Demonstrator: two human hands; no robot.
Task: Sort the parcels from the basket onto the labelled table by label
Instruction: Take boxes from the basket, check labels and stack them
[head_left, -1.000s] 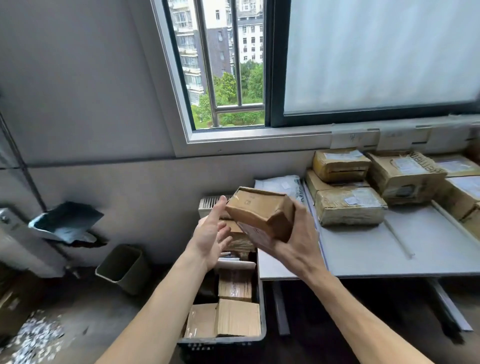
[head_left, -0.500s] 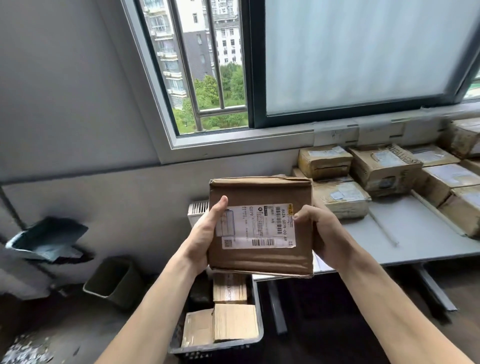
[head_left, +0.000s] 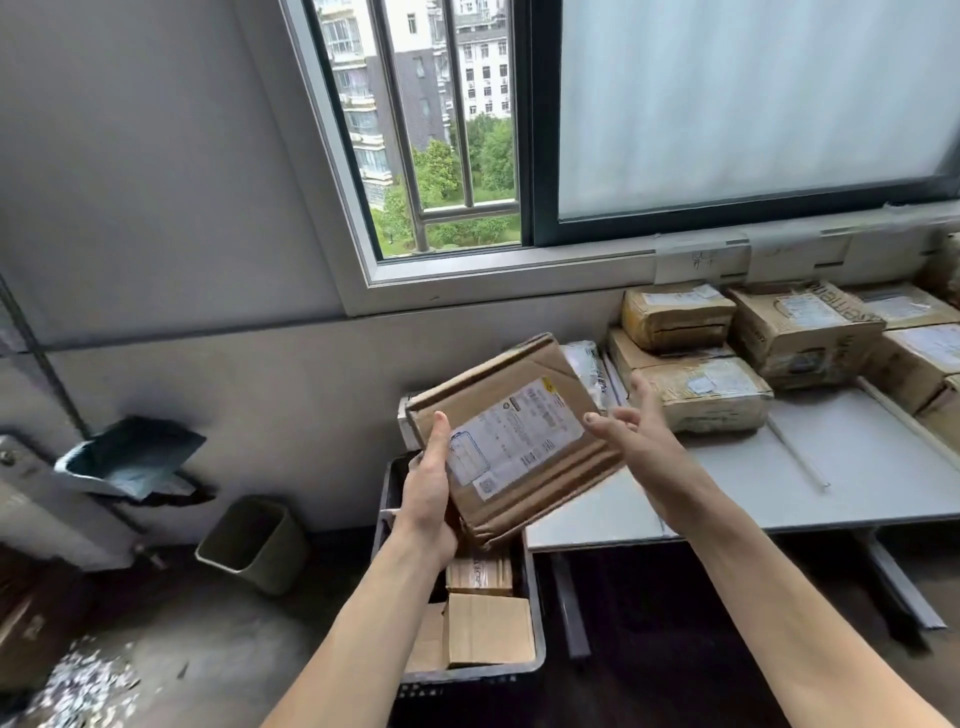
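Parcel (head_left: 511, 441) tilted above basket (head_left: 535, 597), near tabletop (head_left: 857, 467) edge; bare tabletop ahead. Left hand (head_left: 428, 499) fingers clamped on it; right hand (head_left: 636, 441) fingers spread, just beside.

Sitting at 6 o'clock: basket (head_left: 537, 644) holding boxes (head_left: 491, 631). Standing at 3 o'clock beside it: table (head_left: 857, 478), parcels (head_left: 701, 395) crowding its far edge. Resting at 8 o'clock: bin (head_left: 254, 540).
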